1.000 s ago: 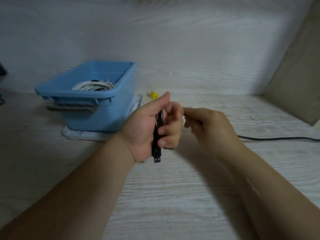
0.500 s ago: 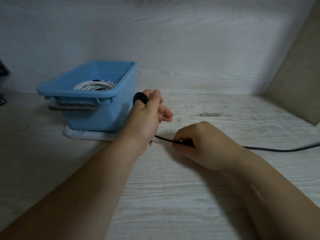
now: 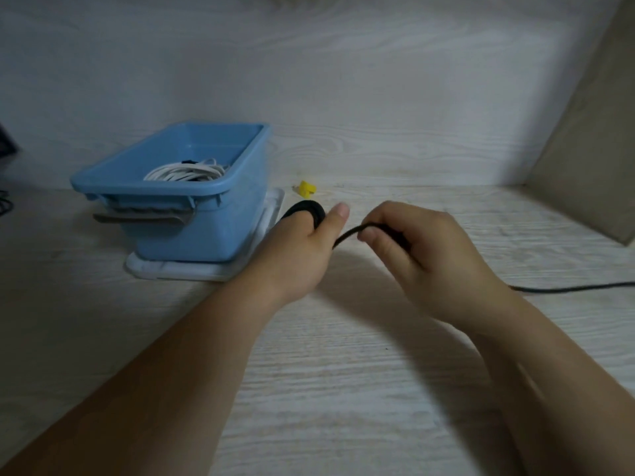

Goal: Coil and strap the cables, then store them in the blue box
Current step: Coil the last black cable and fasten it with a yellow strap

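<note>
Since half a second ago, your right hand [image 3: 422, 255] has come up off the surface [image 3: 343, 389]. It is now level with your left hand [image 3: 302, 249]. The black cable [image 3: 347, 235] between them is down to a short, taut span. A small yellow piece [image 3: 307, 188], hidden then by your left hand, is in view again.

Far left: the blue box [image 3: 206, 235] stands on a white tray [image 3: 192, 272]. A grey handle [image 3: 144, 218] hangs on its near end wall. The white cable [image 3: 185, 172] lies coiled inside the box.

The yellow piece lies on the surface just past the tray's far right corner, near the back wall.

Left hand: just right of the box, in front of that tray corner. A loop of the black cable arcs over the top of the hand, in the crook beside the thumb. The thumb is straight and points up. The other fingers are behind the hand, so you cannot see how they curl, but the hand holds the loop.

Right hand: just beside the left, not touching it. Its fingers are curled and pinch the black cable against the thumb, with the cable running out toward the left hand.

Past the right wrist, the rest of the black cable lies on the surface and runs off the right edge.

Far right: a beige panel [image 3: 591, 149] stands at an angle.
</note>
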